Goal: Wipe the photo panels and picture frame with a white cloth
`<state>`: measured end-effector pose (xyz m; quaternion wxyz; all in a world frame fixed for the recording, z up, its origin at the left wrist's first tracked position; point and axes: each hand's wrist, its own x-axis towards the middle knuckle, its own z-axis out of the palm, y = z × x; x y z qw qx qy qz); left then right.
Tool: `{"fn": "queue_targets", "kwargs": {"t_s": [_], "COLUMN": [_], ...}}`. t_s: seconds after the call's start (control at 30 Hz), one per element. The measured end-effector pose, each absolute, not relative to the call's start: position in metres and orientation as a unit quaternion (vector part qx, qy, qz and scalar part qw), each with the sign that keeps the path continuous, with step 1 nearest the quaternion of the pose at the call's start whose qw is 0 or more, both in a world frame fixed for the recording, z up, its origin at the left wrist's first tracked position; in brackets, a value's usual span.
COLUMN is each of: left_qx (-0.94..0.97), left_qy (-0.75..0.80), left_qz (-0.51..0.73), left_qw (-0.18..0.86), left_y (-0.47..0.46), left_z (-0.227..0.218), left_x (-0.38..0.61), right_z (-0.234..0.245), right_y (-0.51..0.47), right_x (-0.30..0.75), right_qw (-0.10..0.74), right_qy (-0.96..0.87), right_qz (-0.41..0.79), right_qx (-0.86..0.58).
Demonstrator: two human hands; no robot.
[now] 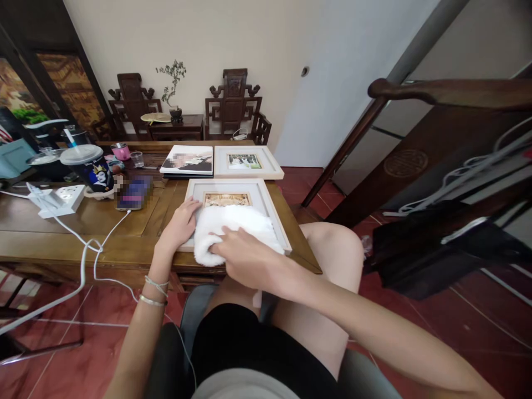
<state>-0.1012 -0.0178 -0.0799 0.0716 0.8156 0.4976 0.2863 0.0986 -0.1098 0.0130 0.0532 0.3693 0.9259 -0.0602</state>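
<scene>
A white picture frame (pixel 266 200) lies flat near the front edge of the wooden table (pixel 83 221). A white cloth (pixel 236 221) rests on its glass. My right hand (pixel 245 257) presses on the cloth's near edge, fingers curled over it. My left hand (pixel 179 224) lies on the frame's left edge with fingers flat and spread, holding it still. Two bracelets circle my left wrist.
Behind it lie another white frame (pixel 247 162) and a photo album (pixel 188 160). A phone (pixel 135 193), power strip (pixel 62 198) with white cables, cups and a lidded mug (pixel 93 166) crowd the left. Carved chairs stand at the wall; a dark wooden rail (pixel 449 91) rises on the right.
</scene>
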Motion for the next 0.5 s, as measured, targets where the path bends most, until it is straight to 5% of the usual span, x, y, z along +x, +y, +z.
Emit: {"fn": "queue_targets", "kwargs": {"t_s": [0.5], "left_qx": [0.813], "left_qy": [0.497], "left_qz": [0.291], "left_qw": [0.082], "left_y": [-0.013], "left_z": [-0.089], "left_x": [-0.105], "right_z": [-0.001], "right_y": [-0.131], "right_x": [0.178], "right_qw": [0.04], "right_qy": [0.876], "right_qz": [0.029], "right_qx": [0.48]}}
